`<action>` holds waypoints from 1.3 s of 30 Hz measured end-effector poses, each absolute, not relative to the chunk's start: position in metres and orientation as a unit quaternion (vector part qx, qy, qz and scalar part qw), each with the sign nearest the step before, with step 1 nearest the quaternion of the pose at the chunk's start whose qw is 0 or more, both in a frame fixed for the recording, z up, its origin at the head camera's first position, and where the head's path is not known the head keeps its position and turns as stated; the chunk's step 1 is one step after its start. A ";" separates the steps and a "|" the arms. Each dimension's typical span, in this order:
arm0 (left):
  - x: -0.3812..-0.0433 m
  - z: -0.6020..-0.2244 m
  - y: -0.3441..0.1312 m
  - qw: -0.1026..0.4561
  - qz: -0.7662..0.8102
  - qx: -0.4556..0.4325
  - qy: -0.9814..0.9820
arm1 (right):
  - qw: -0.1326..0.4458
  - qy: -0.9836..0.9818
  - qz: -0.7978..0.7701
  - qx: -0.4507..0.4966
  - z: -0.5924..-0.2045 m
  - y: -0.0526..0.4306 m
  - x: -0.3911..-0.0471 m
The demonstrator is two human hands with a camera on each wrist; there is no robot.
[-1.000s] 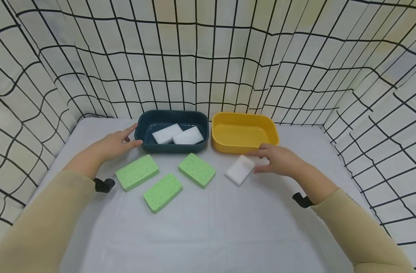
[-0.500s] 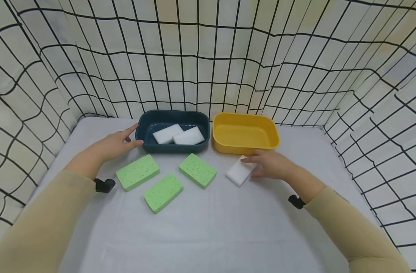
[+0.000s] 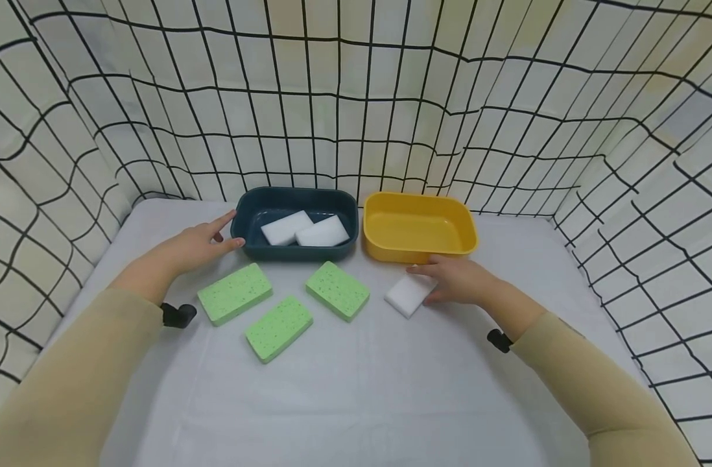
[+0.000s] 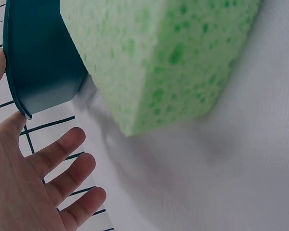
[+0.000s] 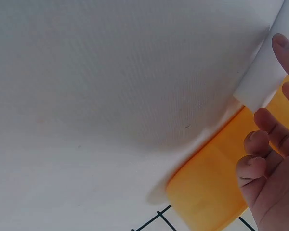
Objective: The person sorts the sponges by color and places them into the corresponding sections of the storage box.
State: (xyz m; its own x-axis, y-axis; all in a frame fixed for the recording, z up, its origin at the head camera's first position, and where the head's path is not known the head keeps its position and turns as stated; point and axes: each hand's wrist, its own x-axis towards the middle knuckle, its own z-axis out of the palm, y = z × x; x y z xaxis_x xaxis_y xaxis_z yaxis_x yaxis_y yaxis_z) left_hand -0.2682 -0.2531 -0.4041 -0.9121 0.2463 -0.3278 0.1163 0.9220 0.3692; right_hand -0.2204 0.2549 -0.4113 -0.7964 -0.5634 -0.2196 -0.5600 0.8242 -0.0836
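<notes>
My left hand (image 3: 183,251) rests at the left end of the dark blue tub (image 3: 300,254), thumb and index finger at its rim. In the left wrist view its other fingers (image 4: 71,168) are spread apart. Two white sponges (image 3: 323,232) lie inside that tub, one partly over the other. My right hand (image 3: 461,280) pinches a third white sponge (image 3: 407,296) on the table, thumb at its near right edge and index finger over its far edge. The remaining fingers (image 5: 253,166) curl in the right wrist view. Just behind this hand stands the yellow tub (image 3: 420,226).
Three green speckled sponges lie in front of the blue tub: one green sponge (image 3: 235,293) at left, one green sponge (image 3: 279,329) nearest me, one green sponge (image 3: 337,290) at right. A black wire grid (image 3: 356,98) encloses the white-covered table (image 3: 356,402) behind and on both sides.
My right hand has moved left and closed in on the white sponge, its index finger now over the far edge. The left hand and the tubs have stayed put.
</notes>
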 end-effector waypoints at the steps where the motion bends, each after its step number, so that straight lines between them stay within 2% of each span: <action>1: -0.269 -0.404 -0.253 0.187 0.174 0.095 0.962 | 0.123 0.949 -0.007 -0.291 -0.412 0.255 -0.221; 15: -0.268 -0.403 -0.252 0.184 0.171 0.100 0.963 | 0.156 0.954 -0.034 -0.253 -0.415 0.255 -0.224; 28: -0.265 -0.400 -0.250 0.191 0.167 0.092 0.963 | 0.154 0.953 -0.047 -0.257 -0.413 0.253 -0.214; 39: -0.266 -0.402 -0.250 0.192 0.173 0.091 0.962 | 0.222 0.944 -0.098 -0.225 -0.409 0.264 -0.209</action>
State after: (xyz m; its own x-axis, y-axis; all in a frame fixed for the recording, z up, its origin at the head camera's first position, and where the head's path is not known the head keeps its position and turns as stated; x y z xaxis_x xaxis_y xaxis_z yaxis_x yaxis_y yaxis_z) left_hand -0.2664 -0.2504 -0.4020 -0.9093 0.2419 -0.3385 0.1092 0.9238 0.3670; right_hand -0.2091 0.2638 -0.4091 -0.7996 -0.4683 -0.3759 -0.3814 0.8795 -0.2845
